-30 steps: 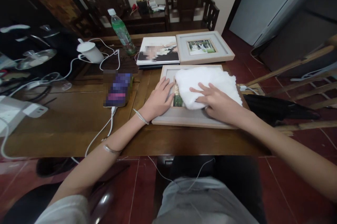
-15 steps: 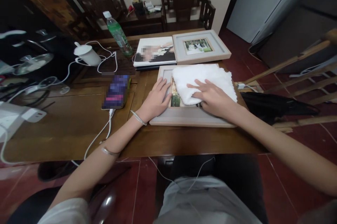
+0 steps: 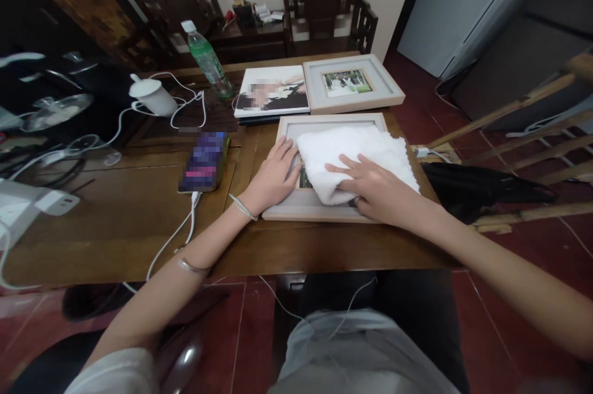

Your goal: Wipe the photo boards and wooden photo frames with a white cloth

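Observation:
A light wooden picture frame (image 3: 319, 201) lies flat near the table's front edge. My left hand (image 3: 272, 176) rests on its left side, fingers stretched out over the rim and the pale mat. Over the frame's middle and right spreads a fluffy white cloth (image 3: 319, 156), covering most of the photo inside; only a green strip shows at the left. My right hand (image 3: 380, 189) presses down on this cloth, some fingers extended on top and others tucked into its near fold, gripping it.
Behind the frame lie a second framed photo (image 3: 347, 82) and a photo panel (image 3: 271, 91) on a dark item. Left of them stand a green-labelled bottle (image 3: 208, 63) and a white lidded cup (image 3: 155, 96). A phone (image 3: 202, 162) with a charging cable (image 3: 189, 224) lies left of my arm.
My right hand has drawn the cloth toward me and slightly left, baring the mat's far strip and hiding more of the photo. My left hand stays in place.

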Demonstrator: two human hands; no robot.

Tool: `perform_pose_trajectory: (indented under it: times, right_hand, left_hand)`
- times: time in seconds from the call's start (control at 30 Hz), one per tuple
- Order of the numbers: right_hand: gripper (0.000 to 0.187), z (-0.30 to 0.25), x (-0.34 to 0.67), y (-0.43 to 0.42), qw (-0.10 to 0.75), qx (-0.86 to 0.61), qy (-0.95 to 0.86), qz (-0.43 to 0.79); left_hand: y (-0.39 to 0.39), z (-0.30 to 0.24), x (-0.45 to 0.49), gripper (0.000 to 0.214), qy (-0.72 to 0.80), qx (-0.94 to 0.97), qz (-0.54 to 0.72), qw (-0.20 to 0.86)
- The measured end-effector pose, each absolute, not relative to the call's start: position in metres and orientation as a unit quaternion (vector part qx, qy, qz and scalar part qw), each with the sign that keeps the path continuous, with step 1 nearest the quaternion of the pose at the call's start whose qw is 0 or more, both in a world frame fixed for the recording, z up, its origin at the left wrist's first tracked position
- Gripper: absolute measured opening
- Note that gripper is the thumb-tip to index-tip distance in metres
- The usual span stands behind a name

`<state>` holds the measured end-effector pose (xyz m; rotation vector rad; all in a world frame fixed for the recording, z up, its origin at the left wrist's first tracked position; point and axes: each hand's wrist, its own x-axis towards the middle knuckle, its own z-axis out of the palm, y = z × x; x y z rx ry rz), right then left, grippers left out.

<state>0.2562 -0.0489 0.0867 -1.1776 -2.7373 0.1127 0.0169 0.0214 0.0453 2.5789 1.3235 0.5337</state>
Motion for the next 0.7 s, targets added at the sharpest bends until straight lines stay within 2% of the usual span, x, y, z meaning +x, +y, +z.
perform_pose_trajectory:
  times: [0.43,0.7]
  right_hand:
    - [0.050,0.073,0.258,-0.034,0.133,-0.400,-0.907,-0.012]
    - [0.053,0.089,0.253,-0.051,0.117,-0.408,-0.902,0.080]
  left_hand:
    - [0.019,0.047,0.017,0.047,0.444,0.874,0.178,0.086]
    - [0.021,0.046,0.016,0.045,0.434,0.878,0.183,0.086]
